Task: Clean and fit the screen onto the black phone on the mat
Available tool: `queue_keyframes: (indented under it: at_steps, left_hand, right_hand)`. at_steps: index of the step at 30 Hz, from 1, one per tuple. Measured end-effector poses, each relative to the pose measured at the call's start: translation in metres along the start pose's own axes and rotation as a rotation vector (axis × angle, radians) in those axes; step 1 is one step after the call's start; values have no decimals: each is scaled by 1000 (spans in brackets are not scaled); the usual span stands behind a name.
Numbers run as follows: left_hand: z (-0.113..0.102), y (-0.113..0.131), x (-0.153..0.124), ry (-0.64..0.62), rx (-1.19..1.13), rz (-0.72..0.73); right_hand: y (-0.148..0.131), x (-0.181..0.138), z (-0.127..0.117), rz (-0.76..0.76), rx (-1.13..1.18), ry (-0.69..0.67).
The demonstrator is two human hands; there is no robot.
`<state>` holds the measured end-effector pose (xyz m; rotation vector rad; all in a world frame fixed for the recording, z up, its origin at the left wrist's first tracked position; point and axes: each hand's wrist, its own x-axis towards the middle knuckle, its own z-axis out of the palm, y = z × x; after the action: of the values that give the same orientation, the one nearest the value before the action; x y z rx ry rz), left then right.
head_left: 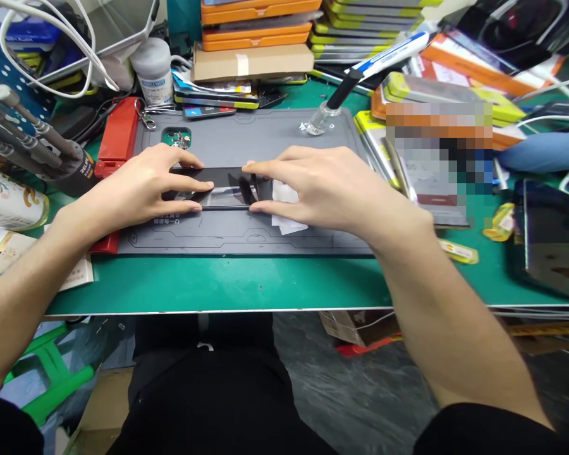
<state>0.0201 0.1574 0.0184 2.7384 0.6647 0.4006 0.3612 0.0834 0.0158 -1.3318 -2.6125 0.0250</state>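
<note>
A black phone point(227, 188) lies flat on the grey work mat point(246, 136) in the middle of the green table. My left hand point(145, 186) lies over its left end, fingers stretched out and pressing on the glass. My right hand point(322, 183) covers its right end, thumb and forefinger reaching along the phone's far and near edges. A white wipe point(284, 201) sits under my right palm. A dark strip or film tab stands up between my two hands.
A red tool case point(118, 136) borders the mat's left side, with a screwdriver holder point(71, 164) beside it. A white jar point(154, 71), stacked boxes point(253, 62) and a small bottle point(321, 119) stand behind. Another dark phone point(552, 237) lies at the right.
</note>
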Motion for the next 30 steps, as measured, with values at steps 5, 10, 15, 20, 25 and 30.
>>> queue_keyframes:
  at_steps: [5, 10, 15, 20, 25, 30]
  left_hand:
    - [0, 0, 0, -6, 25, 10]
    - [-1, -1, -1, -2, 42, 29]
    - [-1, -1, 0, 11, 6, 30]
    - [-1, -2, 0, 7, 26, 37]
    - [-1, -1, -1, 11, 21, 30]
    - [-1, -1, -1, 6, 19, 20]
  right_hand:
    - [-1, 1, 2, 43, 26, -10]
    - [4, 1, 0, 47, 95, -10]
    - [9, 3, -3, 55, 155, -40]
    - [9, 4, -1, 37, 144, -21]
    - [8, 4, 0, 19, 144, -12]
    - [9, 3, 0, -11, 133, -9]
